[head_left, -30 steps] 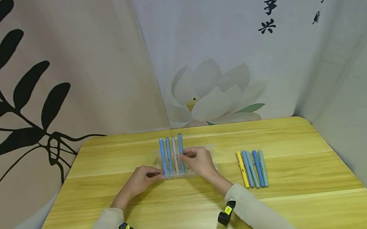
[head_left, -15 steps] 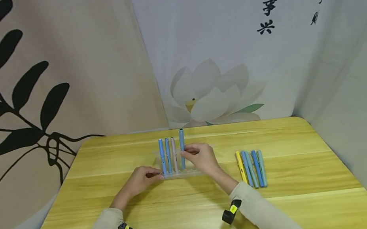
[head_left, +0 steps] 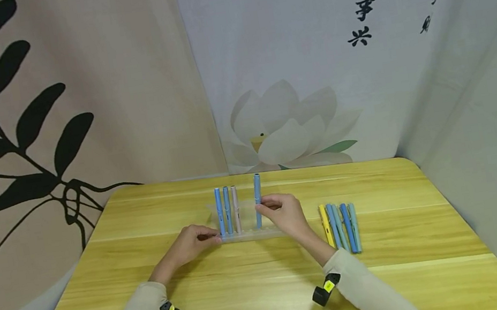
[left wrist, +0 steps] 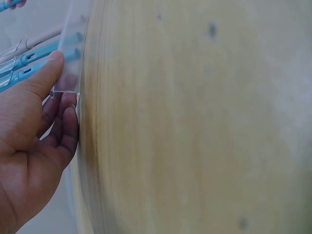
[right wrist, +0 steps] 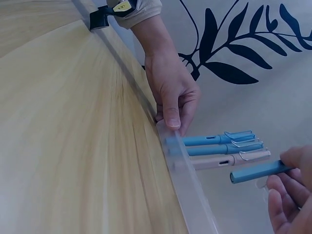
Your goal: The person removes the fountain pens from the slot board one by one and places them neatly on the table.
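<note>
A clear plastic pen rack stands near the table's back. My left hand holds its left end, thumb on top and fingers beneath in the left wrist view. Three pens stand upright in the rack's left part: two blue pens and a pale pink pen. My right hand pinches another blue pen between thumb and fingers, nearly upright over the rack, right of the pink one. In the right wrist view, the lower end of this blue pen is outside the rack's holes.
On the table to the right lies a row with a yellow pen and several blue and teal pens. Curtains hang behind the table's back edge.
My right hand has lifted the blue pen up from its place beside the pink pen and carried it to the right along the rack. My left hand stays at the rack's end.
</note>
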A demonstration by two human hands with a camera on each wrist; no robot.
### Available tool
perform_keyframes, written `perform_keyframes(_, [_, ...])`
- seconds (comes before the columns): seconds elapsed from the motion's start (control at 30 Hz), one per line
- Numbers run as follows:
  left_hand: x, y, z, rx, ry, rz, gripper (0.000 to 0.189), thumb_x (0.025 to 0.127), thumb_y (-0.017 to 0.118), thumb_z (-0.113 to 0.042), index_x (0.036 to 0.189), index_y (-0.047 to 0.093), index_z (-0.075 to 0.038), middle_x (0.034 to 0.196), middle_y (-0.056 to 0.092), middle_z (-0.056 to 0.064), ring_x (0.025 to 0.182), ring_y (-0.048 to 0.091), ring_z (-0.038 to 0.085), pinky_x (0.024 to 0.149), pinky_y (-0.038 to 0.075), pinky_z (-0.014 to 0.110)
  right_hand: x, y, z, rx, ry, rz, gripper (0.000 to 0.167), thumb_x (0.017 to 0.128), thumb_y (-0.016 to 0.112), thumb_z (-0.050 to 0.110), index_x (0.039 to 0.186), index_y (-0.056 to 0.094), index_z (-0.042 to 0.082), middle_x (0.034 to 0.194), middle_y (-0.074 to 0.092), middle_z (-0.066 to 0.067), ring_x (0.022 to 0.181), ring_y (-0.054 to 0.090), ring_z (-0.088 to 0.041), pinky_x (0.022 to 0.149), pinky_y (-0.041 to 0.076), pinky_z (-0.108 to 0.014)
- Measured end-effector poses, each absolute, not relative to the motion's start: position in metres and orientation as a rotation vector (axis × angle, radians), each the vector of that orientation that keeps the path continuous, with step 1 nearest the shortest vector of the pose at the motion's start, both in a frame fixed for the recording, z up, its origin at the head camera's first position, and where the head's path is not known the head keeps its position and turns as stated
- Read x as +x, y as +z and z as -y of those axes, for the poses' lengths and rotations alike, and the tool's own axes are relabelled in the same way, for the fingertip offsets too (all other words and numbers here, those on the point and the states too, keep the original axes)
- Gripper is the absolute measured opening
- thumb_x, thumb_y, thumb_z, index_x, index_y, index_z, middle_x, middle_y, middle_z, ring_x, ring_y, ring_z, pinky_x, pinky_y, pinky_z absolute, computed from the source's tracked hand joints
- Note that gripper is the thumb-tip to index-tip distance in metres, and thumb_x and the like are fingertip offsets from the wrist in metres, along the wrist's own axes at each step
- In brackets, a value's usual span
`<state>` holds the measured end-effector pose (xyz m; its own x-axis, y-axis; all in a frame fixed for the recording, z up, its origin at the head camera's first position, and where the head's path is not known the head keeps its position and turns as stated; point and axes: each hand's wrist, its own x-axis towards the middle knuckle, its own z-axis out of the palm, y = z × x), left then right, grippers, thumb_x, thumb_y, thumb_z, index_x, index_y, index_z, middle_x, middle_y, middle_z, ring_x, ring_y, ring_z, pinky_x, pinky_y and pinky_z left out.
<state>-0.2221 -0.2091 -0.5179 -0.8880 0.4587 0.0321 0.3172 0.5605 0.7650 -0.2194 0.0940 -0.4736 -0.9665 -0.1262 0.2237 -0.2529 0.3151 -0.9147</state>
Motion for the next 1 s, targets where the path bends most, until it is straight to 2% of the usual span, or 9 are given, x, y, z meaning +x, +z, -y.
perform_keyframes(0.43, [-0.224, -0.52, 0.21, 0.669, 1.242, -2.606, 0.029, 0.098, 0.071, -0.032, 0.115, 0.078, -0.009, 0.109, 0.076, 0.001, 0.095, 0.068, 0.013, 0.079, 0.055, 0.027, -0.212, -0.477, -0.122, 0.292, 1.697, 2.436, 0.025, 0.094, 0.077, 0.027, 0.111, 0.079, 0.01, 0.094, 0.077, 0.0, 0.087, 0.071, -0.016, 0.075, 0.058, -0.034])
perform_keyframes(1.0, [-0.224, -0.52, 0.209, 0.645, 1.234, -2.61, 0.03, 0.097, 0.072, -0.033, 0.115, 0.078, -0.01, 0.11, 0.076, 0.002, 0.095, 0.068, 0.013, 0.08, 0.056, 0.028, -0.202, -0.471, -0.168, 0.15, 1.591, 2.481, 0.03, 0.094, 0.078, 0.025, 0.115, 0.078, 0.005, 0.099, 0.077, -0.007, 0.092, 0.07, -0.023, 0.075, 0.057, -0.028])
